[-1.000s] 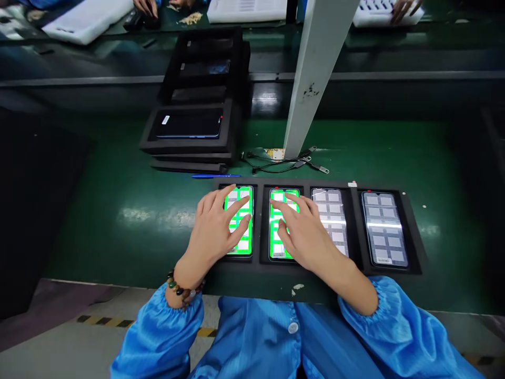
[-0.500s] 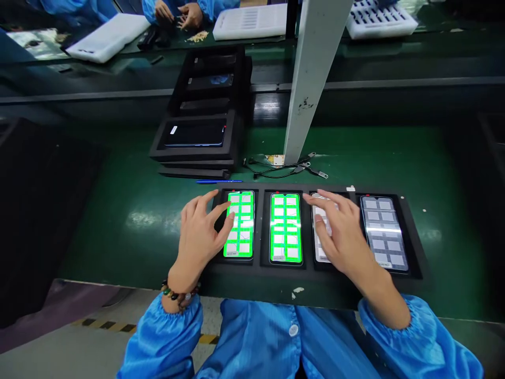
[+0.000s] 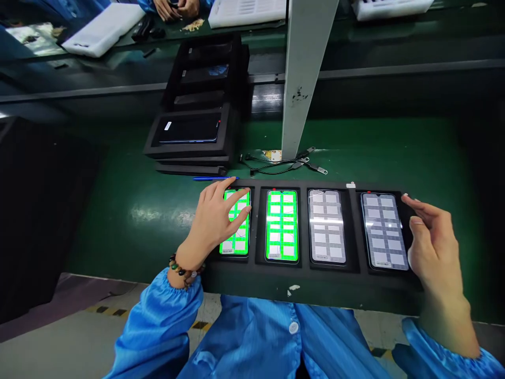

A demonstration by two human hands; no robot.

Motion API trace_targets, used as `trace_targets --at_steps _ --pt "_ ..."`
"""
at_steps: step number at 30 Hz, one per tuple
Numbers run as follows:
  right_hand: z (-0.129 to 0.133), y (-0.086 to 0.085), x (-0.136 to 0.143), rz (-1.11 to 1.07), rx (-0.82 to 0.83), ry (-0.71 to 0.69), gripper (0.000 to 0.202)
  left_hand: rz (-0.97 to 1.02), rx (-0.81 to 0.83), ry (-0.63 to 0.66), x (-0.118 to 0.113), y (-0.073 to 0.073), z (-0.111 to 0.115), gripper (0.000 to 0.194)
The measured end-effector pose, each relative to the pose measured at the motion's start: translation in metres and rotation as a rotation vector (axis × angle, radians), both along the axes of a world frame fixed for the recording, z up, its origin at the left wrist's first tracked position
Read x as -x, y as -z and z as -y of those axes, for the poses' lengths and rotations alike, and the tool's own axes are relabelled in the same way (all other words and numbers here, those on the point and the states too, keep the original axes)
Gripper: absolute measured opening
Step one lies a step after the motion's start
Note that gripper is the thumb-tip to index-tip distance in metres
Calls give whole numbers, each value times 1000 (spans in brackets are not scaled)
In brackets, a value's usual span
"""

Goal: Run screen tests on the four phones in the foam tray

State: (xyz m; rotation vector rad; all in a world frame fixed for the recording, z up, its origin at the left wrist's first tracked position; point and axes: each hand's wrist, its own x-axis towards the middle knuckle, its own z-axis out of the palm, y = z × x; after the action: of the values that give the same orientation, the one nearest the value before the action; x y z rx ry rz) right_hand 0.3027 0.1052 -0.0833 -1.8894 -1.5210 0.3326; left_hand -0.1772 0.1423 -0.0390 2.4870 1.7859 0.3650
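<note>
A black foam tray [image 3: 303,268] in front of me holds a row of smartphones, screens up and lit. My left hand [image 3: 215,218] is open over the leftmost smartphone [image 3: 234,247], its spread fingers above the screen; whether they touch it I cannot tell. Beside that lies a second smartphone [image 3: 281,226], also with green bands around white blocks. A third smartphone [image 3: 326,226] and the rightmost smartphone [image 3: 384,231] show white blocks on grey. At the tray's right end my right hand [image 3: 436,242] is open, thumb and fingers apart, next to the rightmost smartphone.
Stacked black foam trays [image 3: 189,150] with dark phones stand at the back left. Short black cables [image 3: 276,167] lie by the grey post [image 3: 302,89]; a blue pen [image 3: 211,178] lies behind the tray. Across the bench are another person's hands [image 3: 177,8] and white trays [image 3: 104,29].
My right hand has moved right, from the third smartphone to beyond the rightmost one. My left hand has shifted slightly right and up over the first screen. The view has tilted slightly.
</note>
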Motion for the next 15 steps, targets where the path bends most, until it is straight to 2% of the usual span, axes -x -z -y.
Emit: trace_targets --at_steps 4,6,8,10,11,12,14,15 --pt "-4 -3 5 -6 5 21 41 34 29 -14 3 -2 1 44" --pt "-4 -4 5 0 7 30 40 112 18 -39 7 -14 -1 41" --pt "-4 -3 4 9 7 35 40 221 -65 -116 10 -40 -6 37" --pt "-3 -3 3 19 1 36 40 324 -168 -162 11 -78 -9 32" --pt "-3 -2 3 19 -3 32 39 374 -188 -137 9 -98 -9 29" --pt "-3 -2 3 13 -10 28 39 408 -134 -89 6 -118 -7 27" --pt "-4 -2 4 -4 -30 11 38 433 104 196 -2 -151 1 24" --pt "-4 -2 5 -11 -40 1 38 416 195 308 -7 -162 9 24"
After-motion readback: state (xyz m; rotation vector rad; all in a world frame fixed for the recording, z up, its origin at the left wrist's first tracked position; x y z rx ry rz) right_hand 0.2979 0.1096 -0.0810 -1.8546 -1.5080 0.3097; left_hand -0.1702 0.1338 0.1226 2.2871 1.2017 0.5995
